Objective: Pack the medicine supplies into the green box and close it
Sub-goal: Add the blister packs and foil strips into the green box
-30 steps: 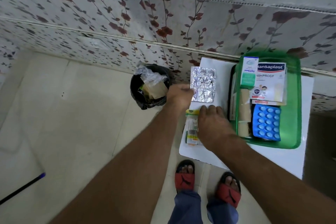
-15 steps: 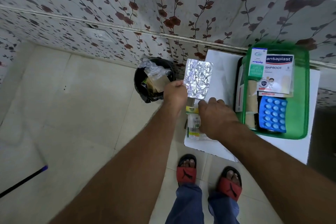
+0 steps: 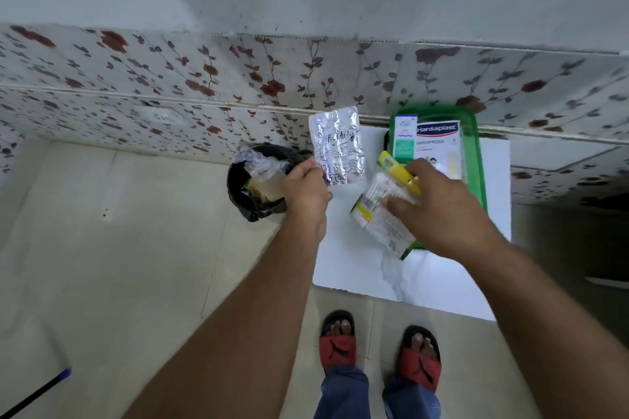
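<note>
My left hand [image 3: 308, 192] holds a silver foil tablet strip [image 3: 337, 145] upright above the white table [image 3: 354, 262]. In my right hand [image 3: 439, 207] is a clear packet of cotton swabs [image 3: 377, 214] together with a yellow item [image 3: 396, 172], lifted just left of the green box [image 3: 476, 160]. The open box stands at the table's back, against the wall. In it I see a Hansaplast plaster box [image 3: 439, 143] and a small green-and-white carton [image 3: 403, 141]. My right hand hides the box's front part.
A black bin [image 3: 258, 194] with plastic and paper waste stands on the tiled floor left of the table. The flowered tile wall [image 3: 238, 85] runs behind. My feet in red sandals [image 3: 377, 347] are at the table's front edge. A dark stick [image 3: 34, 395] lies bottom left.
My right hand has picked the swab packet and yellow item off the table and moved right, toward the box. My left hand has lifted the foil strip clear of the table.
</note>
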